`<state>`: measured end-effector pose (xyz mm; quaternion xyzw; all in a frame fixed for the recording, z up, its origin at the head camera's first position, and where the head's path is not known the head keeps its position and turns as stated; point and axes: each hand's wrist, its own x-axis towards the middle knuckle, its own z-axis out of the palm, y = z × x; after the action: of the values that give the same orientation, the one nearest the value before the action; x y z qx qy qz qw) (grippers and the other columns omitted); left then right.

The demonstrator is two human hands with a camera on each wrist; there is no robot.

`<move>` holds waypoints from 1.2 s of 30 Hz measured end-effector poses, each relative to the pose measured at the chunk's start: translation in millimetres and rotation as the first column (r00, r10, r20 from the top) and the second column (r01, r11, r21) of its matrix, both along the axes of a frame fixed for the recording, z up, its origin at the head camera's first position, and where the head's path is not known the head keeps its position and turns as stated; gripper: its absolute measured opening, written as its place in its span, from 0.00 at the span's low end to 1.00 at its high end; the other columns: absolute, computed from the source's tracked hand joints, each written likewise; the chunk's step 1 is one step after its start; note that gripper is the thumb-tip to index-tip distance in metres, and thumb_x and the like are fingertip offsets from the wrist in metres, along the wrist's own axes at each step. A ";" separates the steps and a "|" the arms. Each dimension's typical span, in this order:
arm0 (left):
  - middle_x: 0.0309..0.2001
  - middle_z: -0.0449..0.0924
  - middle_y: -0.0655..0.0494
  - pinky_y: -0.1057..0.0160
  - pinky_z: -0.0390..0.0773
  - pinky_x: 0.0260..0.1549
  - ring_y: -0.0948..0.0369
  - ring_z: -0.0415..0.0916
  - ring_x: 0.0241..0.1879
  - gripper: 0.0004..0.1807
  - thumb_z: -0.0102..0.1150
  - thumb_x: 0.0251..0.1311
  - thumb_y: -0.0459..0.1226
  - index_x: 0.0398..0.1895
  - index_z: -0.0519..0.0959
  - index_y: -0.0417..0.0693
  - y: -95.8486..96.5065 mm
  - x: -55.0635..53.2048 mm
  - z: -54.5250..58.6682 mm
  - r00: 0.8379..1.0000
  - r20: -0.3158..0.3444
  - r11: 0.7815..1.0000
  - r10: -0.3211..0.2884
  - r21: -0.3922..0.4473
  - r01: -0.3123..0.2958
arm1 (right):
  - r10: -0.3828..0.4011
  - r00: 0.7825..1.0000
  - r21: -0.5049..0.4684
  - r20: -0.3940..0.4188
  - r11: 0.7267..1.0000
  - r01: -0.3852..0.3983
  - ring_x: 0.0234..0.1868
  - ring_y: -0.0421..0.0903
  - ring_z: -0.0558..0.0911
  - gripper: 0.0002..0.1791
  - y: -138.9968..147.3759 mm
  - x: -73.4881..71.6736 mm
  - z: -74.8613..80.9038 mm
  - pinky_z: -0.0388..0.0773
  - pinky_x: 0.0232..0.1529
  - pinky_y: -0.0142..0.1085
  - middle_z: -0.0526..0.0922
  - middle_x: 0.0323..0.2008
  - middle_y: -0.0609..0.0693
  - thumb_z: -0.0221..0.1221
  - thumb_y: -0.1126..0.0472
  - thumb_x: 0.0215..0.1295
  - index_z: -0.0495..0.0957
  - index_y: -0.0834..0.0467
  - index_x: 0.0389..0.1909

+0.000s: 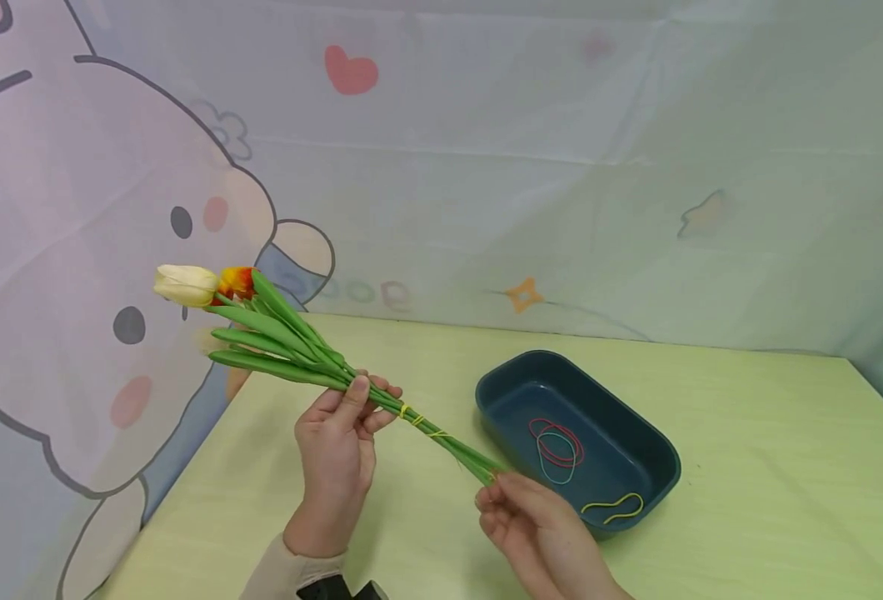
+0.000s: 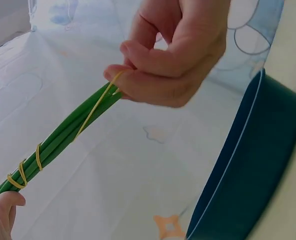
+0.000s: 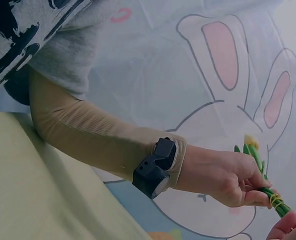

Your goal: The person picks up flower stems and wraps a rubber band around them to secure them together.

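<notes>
A bunch of tulips slants across the head view, with a white tulip [image 1: 187, 285] and an orange-red tulip [image 1: 237, 283] at upper left. My left hand [image 1: 335, 458] grips the green stems [image 1: 449, 443] just below the leaves, thumb on top. A yellow rubber band [image 2: 21, 174] winds round the stems beside that hand. One stretch of it runs along to the stem ends, where my right hand [image 1: 542, 529] pinches both band and stems. In the right wrist view, the left hand [image 3: 225, 175] is side-on, and only fingers of the right hand show.
A dark blue basin [image 1: 610, 404] stands on the pale green table [image 1: 771, 467], just beyond the right hand. Inside it lie a red rubber band [image 1: 581, 446], a teal rubber band [image 1: 557, 482] and a yellow rubber band [image 1: 641, 500]. A printed cloth backdrop [image 1: 486, 208] hangs behind.
</notes>
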<state>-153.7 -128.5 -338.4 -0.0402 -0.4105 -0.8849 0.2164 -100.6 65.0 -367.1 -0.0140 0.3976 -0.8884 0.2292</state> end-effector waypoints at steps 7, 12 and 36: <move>0.26 0.79 0.46 0.64 0.82 0.25 0.55 0.81 0.26 0.05 0.50 0.59 0.25 0.33 0.75 0.27 1.1 3.6 -1.3 0.968 -0.251 0.990 0.020 -0.129 -0.054 | -0.134 0.990 0.095 0.054 0.987 0.128 0.39 0.40 0.76 0.06 -3.6 0.1 -8.8 0.75 0.44 0.28 0.76 0.32 0.47 0.46 0.63 0.67 0.69 0.54 0.31; 0.26 0.79 0.46 0.64 0.82 0.25 0.54 0.81 0.26 0.05 0.48 0.58 0.22 0.31 0.73 0.23 3.9 6.9 -0.7 0.926 -0.372 0.970 0.068 -0.193 -0.148 | -0.249 0.967 0.113 0.062 0.964 0.241 0.41 0.44 0.79 0.12 -9.7 1.4 -11.8 0.77 0.46 0.32 0.80 0.33 0.48 0.49 0.68 0.64 0.63 0.51 0.24; 0.24 0.78 0.38 0.60 0.83 0.25 0.60 0.80 0.25 0.07 0.56 0.56 0.30 0.25 0.78 0.32 31.5 5.2 -39.0 0.987 -0.147 0.813 -0.063 -0.582 -0.035 | -0.165 0.957 0.514 -0.238 0.815 0.268 0.36 0.50 0.82 0.16 -8.6 -8.9 -14.6 0.80 0.40 0.38 0.84 0.31 0.54 0.61 0.60 0.55 0.63 0.57 0.20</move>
<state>-148.6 -97.0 -377.4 -0.1781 -0.6426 -0.7123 0.2192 -109.5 56.4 -381.7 0.0154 0.6503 -0.7549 0.0834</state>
